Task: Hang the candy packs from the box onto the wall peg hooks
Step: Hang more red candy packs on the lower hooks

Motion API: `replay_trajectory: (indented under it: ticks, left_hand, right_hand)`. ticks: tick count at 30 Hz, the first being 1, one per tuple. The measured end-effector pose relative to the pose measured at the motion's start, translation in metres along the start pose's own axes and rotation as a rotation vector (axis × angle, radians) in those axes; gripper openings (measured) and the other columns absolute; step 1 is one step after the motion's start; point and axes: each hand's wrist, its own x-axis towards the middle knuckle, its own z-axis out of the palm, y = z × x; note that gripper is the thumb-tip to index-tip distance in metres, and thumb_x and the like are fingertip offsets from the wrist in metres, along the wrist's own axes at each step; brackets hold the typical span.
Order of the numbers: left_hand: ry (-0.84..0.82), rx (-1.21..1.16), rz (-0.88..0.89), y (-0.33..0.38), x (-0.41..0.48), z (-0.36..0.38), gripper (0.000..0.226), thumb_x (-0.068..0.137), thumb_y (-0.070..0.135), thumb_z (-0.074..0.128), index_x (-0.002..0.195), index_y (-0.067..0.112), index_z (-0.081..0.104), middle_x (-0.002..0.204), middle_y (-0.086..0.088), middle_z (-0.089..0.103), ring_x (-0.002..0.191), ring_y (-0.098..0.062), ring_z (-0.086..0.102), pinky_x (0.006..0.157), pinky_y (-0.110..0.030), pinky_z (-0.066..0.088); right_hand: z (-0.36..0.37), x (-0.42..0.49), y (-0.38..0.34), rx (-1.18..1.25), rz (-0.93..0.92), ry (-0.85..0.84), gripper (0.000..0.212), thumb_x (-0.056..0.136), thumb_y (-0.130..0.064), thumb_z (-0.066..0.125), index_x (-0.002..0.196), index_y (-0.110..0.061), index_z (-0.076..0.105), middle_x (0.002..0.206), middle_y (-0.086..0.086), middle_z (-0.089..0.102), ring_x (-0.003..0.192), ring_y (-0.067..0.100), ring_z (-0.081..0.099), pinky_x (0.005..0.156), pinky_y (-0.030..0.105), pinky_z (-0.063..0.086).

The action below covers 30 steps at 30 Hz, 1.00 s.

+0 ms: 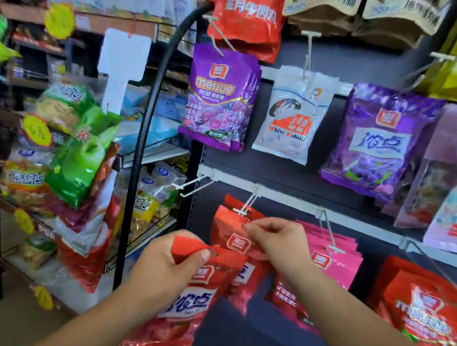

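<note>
Lower centre of frame: left hand (170, 262) pinches red candy pack (181, 302) top; right hand (276, 244) pinches hanging red pack (232, 237) at peg hook (245, 205).

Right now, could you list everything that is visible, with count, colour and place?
loose red plastic candy pack: one, red, lower centre, held by its top.
hanging red plastic candy packs: a few, red, lower row, middle.
pink plastic candy packs: several, pink, lower row, right of the red ones.
bare white plastic peg hook: one, white, lower row, far left.
purple grape candy packs: several, purple, upper row, left.
white rabbit-printed candy pack: at least one, white, upper row, middle.
large purple candy pack: one seen, purple, upper row, right.
black wire snack rack: one, black, far left.
left hand: one, lower centre, grips the loose pack's top.
right hand: one, centre, pinches a hanging red pack's top.
</note>
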Motion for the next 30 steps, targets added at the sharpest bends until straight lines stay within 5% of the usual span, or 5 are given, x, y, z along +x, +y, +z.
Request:
replay_trajectory:
  ticks: [8,16,19,23,30]
  left_hand:
    - [-0.017,0.036,0.025,-0.015,0.022,0.004,0.009,0.091,0.019,0.072,0.083,0.020,0.069,0.069,0.000,0.071,0.058,0.000,0.065,0.055,-0.013,0.049]
    - [-0.079,-0.076,-0.011,-0.011,0.048,0.016,0.005,0.088,0.014,0.076,0.084,0.015,0.078,0.079,-0.004,0.079,0.071,-0.017,0.076,0.062,-0.022,0.059]
    - [-0.076,-0.082,-0.018,-0.012,0.067,0.025,0.006,0.091,0.014,0.073,0.087,0.016,0.077,0.081,-0.006,0.079,0.074,-0.020,0.077,0.065,-0.027,0.062]
    - [-0.134,-0.082,-0.044,-0.011,0.095,0.039,0.009,0.095,0.018,0.068,0.092,0.019,0.077,0.086,-0.003,0.080,0.080,-0.018,0.077,0.071,-0.028,0.063]
    - [-0.095,-0.119,-0.053,-0.019,0.123,0.051,0.006,0.092,0.019,0.073,0.094,0.018,0.078,0.090,-0.002,0.081,0.085,-0.016,0.077,0.071,-0.021,0.061]
  right_hand:
    - [0.023,0.032,0.017,0.082,0.082,0.038,0.022,0.091,-0.006,0.076,0.070,-0.010,0.077,0.067,0.006,0.067,0.062,0.016,0.060,0.058,0.026,0.057]
    - [0.023,0.055,0.025,0.079,0.119,-0.012,0.015,0.088,-0.006,0.080,0.073,-0.010,0.078,0.073,0.008,0.074,0.059,0.014,0.067,0.055,0.024,0.057]
    - [0.019,0.064,0.030,0.018,0.152,0.093,0.015,0.082,-0.015,0.087,0.071,-0.011,0.078,0.068,0.007,0.076,0.054,0.014,0.067,0.051,0.025,0.055]
    - [0.008,0.066,0.036,-0.181,0.047,0.165,0.023,0.084,-0.031,0.085,0.070,-0.014,0.078,0.065,-0.003,0.076,0.061,0.013,0.067,0.066,0.035,0.059]
    - [-0.015,0.011,0.034,-0.218,-0.214,0.138,0.014,0.096,-0.017,0.069,0.106,-0.025,0.075,0.098,-0.013,0.077,0.091,-0.002,0.071,0.078,0.008,0.052]
